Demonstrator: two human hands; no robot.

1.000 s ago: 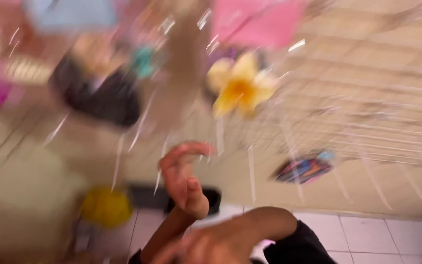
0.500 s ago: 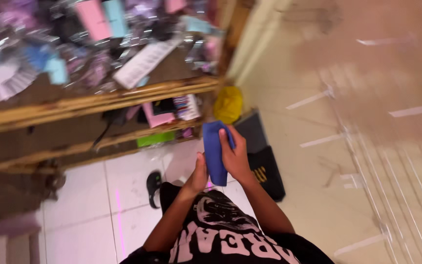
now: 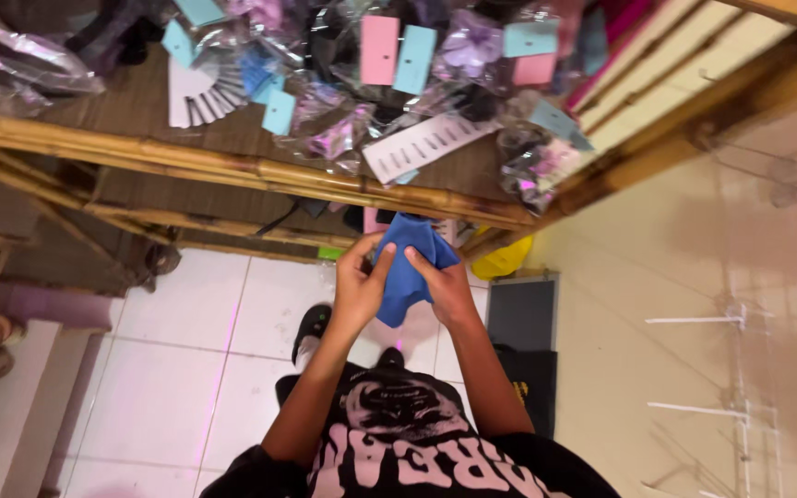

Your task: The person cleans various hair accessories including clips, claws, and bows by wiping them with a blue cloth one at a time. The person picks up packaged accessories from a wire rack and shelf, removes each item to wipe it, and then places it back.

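Whereas half a second ago the blue cloth (image 3: 410, 266) stood as a narrow upright roll, it now sits bunched and wider between both hands at the frame's centre. Left hand (image 3: 360, 288) pinches its 9 o'clock edge; right hand (image 3: 447, 288) grips the 3 o'clock edge, fingers closed on fabric. Beyond, at 12 o'clock, the bamboo-edged tabletop (image 3: 232, 166) carries packaged hair accessories (image 3: 398, 55). A yellow object (image 3: 502, 258) lies at 2 o'clock.
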